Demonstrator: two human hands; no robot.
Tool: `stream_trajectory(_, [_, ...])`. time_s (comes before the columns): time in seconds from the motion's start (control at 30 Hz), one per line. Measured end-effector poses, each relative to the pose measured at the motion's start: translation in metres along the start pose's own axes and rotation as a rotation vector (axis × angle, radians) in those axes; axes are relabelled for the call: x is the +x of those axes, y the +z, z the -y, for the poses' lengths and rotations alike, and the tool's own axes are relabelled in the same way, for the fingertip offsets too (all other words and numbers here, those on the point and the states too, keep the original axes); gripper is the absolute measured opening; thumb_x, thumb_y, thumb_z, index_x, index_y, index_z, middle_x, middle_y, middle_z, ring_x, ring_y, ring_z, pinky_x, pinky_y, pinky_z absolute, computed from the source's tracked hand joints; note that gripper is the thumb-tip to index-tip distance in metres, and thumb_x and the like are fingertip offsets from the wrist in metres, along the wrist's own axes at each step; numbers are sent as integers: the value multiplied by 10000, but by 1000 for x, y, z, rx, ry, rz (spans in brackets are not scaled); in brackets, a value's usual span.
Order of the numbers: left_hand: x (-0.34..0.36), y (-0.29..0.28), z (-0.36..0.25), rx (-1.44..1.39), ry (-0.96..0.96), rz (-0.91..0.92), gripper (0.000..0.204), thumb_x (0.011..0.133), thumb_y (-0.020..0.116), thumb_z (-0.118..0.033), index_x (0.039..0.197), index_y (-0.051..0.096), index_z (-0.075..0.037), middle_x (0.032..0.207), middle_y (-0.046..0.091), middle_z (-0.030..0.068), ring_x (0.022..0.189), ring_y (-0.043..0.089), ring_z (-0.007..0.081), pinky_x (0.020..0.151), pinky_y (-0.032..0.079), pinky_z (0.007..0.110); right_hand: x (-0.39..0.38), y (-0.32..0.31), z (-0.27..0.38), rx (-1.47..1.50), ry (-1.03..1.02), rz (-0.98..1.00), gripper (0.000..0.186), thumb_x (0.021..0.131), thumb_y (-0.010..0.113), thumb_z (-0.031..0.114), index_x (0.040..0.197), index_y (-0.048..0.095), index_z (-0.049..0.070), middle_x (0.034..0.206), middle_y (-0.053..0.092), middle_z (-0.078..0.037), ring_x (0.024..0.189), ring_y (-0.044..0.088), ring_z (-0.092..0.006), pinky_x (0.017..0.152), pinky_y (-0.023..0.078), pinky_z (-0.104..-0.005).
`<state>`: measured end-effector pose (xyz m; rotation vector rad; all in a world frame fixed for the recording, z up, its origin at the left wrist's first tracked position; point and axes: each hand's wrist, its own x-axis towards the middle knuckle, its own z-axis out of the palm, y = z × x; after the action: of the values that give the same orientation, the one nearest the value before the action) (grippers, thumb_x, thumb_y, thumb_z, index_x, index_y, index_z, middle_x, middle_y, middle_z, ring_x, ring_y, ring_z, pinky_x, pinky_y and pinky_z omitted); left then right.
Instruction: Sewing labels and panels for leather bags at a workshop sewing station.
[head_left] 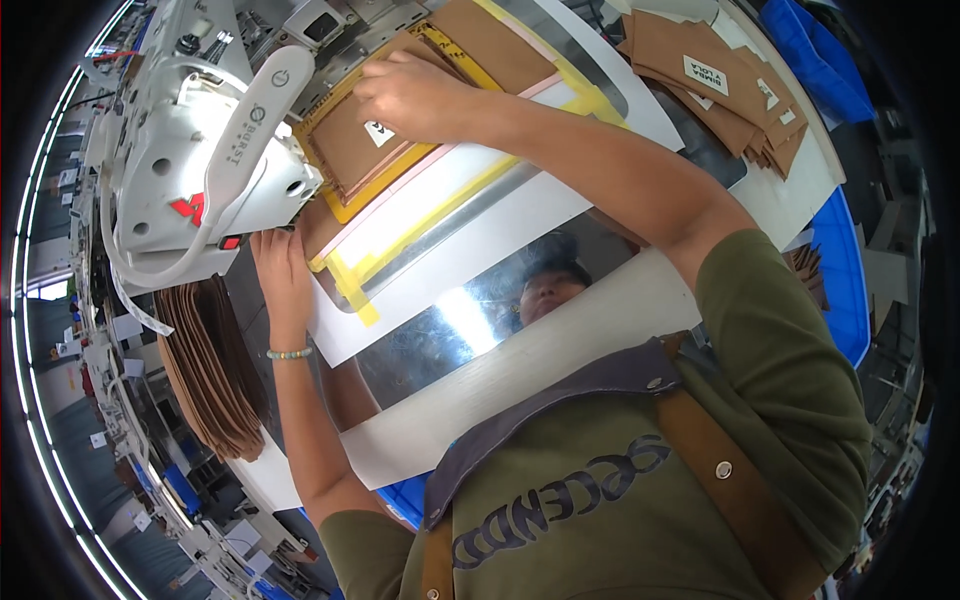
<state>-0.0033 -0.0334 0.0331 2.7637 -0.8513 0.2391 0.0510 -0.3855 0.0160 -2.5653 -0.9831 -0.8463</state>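
A brown panel with a small white label (378,133) lies within a yellow frame (395,172) beside the sewing machine (180,180). My right hand (415,98) reaches across and is over this panel, its bent fingers on the panel by the label. The thumb is hidden, and the panel's far edge rises over the frame there. My left hand (282,265) lies beside the machine head, fingers stretched out and close together. Its fingertips touch the edge of a brown sheet (318,228) under the frame; the machine partly covers them.
Yellow tape (440,225) edges the white template sheet (540,205). Brown labelled pieces (715,75) are piled at the far right. A thick row of brown pieces (205,370) hangs at the left. Blue bins (815,55) stand past the table's right side. A white lamp arm (255,120) overhangs the machine.
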Motion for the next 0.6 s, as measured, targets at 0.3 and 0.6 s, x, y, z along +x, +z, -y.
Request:
stream_trajectory(0.3, [73, 15, -33, -294, 136, -2, 449, 1100, 548, -80, 1545, 599, -91, 1615, 576, 69, 1538, 461, 260, 1298, 307, 416, -3, 4, -2, 102, 75, 36, 198, 938, 708, 126, 1066, 858, 146, 999, 714, 16, 1164, 620, -202, 1003, 479, -409])
stream_trajectory(0.6, [77, 21, -14, -237, 179, -38, 404, 1078, 639, -136, 1480, 635, -89, 1574, 614, 83, 1461, 547, 258, 1258, 379, 392, -1, 2, 16, 320, -124, 180, 207, 946, 731, 166, 1134, 814, 139, 1235, 715, -31, 1232, 626, -222, 1076, 465, -438])
